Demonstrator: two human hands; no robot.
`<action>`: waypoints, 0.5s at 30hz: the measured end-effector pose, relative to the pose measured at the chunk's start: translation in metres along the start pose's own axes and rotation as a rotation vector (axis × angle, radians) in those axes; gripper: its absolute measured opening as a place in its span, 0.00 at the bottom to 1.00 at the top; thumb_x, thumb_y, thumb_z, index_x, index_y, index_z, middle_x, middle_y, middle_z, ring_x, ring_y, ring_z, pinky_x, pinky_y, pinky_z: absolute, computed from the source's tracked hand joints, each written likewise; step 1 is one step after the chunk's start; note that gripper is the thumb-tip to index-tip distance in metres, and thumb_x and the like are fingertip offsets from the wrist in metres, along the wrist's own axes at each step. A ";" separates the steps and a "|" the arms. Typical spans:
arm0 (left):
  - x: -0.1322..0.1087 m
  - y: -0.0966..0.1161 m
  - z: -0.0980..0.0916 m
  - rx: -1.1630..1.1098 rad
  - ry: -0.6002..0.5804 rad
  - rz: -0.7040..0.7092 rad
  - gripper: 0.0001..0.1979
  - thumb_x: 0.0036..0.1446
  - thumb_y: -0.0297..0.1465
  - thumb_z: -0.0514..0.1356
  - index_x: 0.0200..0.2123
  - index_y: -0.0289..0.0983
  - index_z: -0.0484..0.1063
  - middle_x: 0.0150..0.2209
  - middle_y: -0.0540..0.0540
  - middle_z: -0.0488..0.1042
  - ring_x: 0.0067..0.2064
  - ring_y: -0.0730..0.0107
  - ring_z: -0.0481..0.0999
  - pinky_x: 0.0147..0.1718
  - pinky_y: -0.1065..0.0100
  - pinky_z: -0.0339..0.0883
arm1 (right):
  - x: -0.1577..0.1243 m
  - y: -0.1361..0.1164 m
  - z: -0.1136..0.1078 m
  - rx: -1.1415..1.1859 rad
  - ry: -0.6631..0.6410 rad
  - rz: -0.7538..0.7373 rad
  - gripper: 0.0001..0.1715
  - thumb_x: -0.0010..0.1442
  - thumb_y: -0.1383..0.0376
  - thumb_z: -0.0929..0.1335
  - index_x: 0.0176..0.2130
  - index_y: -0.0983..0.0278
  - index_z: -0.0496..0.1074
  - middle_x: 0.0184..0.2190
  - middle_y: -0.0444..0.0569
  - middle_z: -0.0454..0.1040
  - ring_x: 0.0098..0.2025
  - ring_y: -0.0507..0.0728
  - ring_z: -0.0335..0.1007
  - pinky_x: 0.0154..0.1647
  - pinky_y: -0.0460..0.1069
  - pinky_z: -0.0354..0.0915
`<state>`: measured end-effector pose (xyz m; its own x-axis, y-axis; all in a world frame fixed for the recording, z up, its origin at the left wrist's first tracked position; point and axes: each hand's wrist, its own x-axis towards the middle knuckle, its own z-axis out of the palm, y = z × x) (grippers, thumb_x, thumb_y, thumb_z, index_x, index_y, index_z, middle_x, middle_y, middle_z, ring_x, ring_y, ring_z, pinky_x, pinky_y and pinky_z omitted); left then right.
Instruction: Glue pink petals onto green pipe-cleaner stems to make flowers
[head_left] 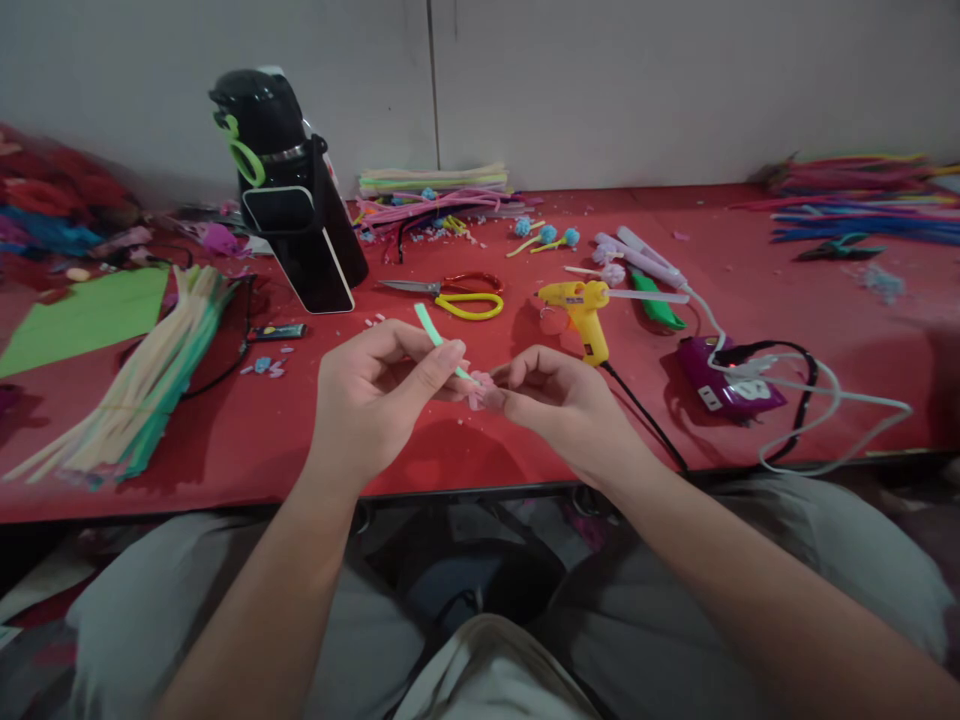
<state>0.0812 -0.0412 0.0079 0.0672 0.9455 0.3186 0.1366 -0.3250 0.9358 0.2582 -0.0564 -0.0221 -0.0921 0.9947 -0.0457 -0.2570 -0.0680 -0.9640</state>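
Note:
Between finger and thumb my left hand [382,390] pinches a light green pipe cleaner [429,325], whose upper end sticks up past the fingers. A small pink fuzzy flower-like piece [478,390] sits at the lower end of that stem. Closed on the pink piece from the other side is my right hand [559,400], with its fingertips at the piece's edge. Both hands are above the red table near its front edge. Beyond them lie scissors [469,300] with red and yellow handles, and a yellow glue gun [581,310] with a glue stick in its back.
A black bottle [300,200] with a phone leaning on it stands at back left. Bundled pipe cleaners [142,380] lie left, more [435,185] at the back. A purple power block [724,380] with looping cables is at right. Small blue pompom pieces [549,235] lie behind.

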 end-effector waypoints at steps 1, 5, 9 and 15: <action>0.000 0.000 0.000 0.002 0.001 0.001 0.09 0.57 0.34 0.68 0.29 0.37 0.75 0.25 0.51 0.80 0.27 0.71 0.83 0.31 0.73 0.81 | 0.000 0.000 0.000 0.001 0.005 -0.001 0.26 0.42 0.59 0.82 0.27 0.63 0.66 0.32 0.45 0.77 0.36 0.52 0.75 0.41 0.49 0.71; 0.000 0.001 0.000 0.011 0.002 -0.002 0.08 0.57 0.34 0.68 0.29 0.37 0.76 0.25 0.51 0.80 0.27 0.70 0.83 0.31 0.72 0.81 | 0.000 -0.001 0.001 -0.004 0.013 -0.001 0.26 0.40 0.60 0.83 0.27 0.62 0.66 0.31 0.44 0.77 0.35 0.53 0.75 0.41 0.49 0.71; 0.001 0.001 -0.001 0.040 0.023 -0.007 0.09 0.57 0.35 0.69 0.29 0.37 0.77 0.26 0.49 0.81 0.28 0.68 0.83 0.32 0.70 0.81 | -0.001 -0.002 0.001 -0.034 0.002 0.001 0.24 0.44 0.58 0.81 0.29 0.62 0.67 0.33 0.46 0.77 0.38 0.55 0.76 0.45 0.51 0.71; 0.009 -0.004 -0.011 0.089 0.093 0.021 0.08 0.58 0.36 0.67 0.30 0.38 0.78 0.26 0.49 0.80 0.25 0.70 0.81 0.28 0.71 0.79 | 0.004 -0.012 -0.020 -0.417 -0.140 -0.067 0.14 0.61 0.54 0.70 0.34 0.62 0.71 0.32 0.48 0.77 0.34 0.56 0.74 0.40 0.52 0.70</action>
<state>0.0701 -0.0312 0.0082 -0.0208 0.9348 0.3545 0.2234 -0.3412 0.9131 0.2805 -0.0504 -0.0161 -0.2251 0.9739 0.0289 0.1404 0.0617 -0.9882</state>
